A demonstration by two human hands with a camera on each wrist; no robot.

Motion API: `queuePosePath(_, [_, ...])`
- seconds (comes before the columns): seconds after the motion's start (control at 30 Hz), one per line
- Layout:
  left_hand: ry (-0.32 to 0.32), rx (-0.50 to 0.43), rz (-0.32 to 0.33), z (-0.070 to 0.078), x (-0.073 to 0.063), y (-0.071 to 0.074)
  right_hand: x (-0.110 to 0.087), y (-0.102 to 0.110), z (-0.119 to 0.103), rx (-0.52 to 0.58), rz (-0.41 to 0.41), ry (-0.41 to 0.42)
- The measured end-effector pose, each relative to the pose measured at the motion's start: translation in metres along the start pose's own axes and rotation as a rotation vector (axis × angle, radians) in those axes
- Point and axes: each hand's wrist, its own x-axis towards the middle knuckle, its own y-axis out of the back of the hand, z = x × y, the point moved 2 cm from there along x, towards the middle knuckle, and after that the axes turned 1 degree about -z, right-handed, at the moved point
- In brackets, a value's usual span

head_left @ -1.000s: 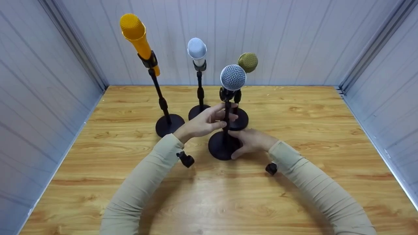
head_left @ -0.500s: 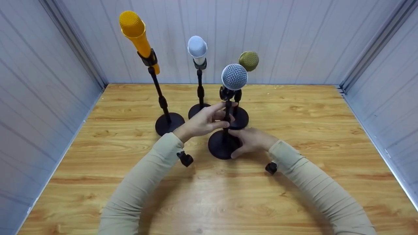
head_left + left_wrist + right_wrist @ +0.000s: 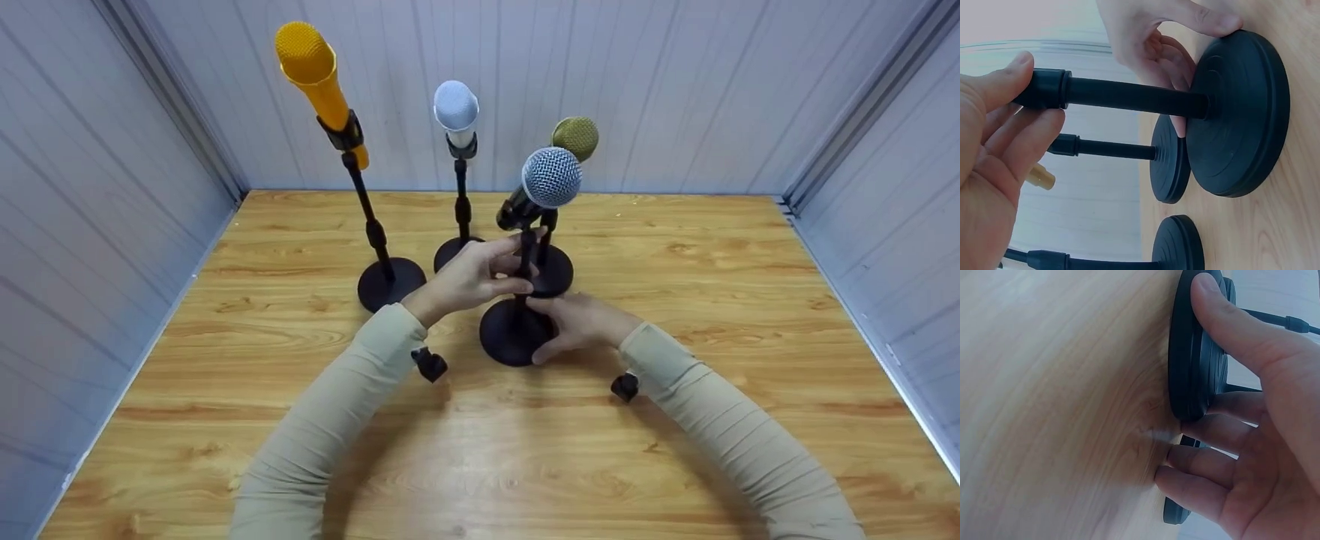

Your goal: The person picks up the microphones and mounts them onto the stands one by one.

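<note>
A black desk microphone stand [image 3: 504, 339] stands upright on the wooden table, bearing a microphone with a silver mesh head [image 3: 552, 178] tilted to the right. My left hand [image 3: 466, 279] pinches the stand's pole at its thick collar [image 3: 1044, 90], thumb on one side and fingers on the other, as the left wrist view shows. Low at the right, my right hand [image 3: 581, 326] grips the edge of the round base [image 3: 1188, 354], with its thumb on the near rim and fingers around the far side. Close behind is another stand with a gold-headed microphone [image 3: 576, 138].
A yellow microphone [image 3: 315, 75] on its stand [image 3: 391, 283] is at the left. A white microphone [image 3: 456, 109] stands between, its base [image 3: 450, 253] partly behind my left hand. Panelled walls [image 3: 675, 97] enclose the table [image 3: 675, 450] at the back and sides.
The silver-headed microphone and its clip have turned, the head swinging to the right. My left fingers shift slightly right with the pole; my right hand keeps its place on the base.
</note>
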Motion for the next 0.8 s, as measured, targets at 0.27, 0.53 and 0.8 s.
queuePosePath(0.27, [-0.069, 0.326, 0.096, -0.001, 0.001, -0.003, -0.004, -0.001, 0.002, 0.014, -0.012, -0.019])
queuePosePath(0.53, [0.028, 0.184, 0.037, 0.002, -0.006, -0.008, -0.005, -0.001, 0.000, 0.014, 0.004, -0.021])
queuePosePath(0.8, [0.077, 0.080, 0.005, 0.004, -0.009, -0.010, -0.008, 0.000, 0.001, 0.012, -0.011, -0.047])
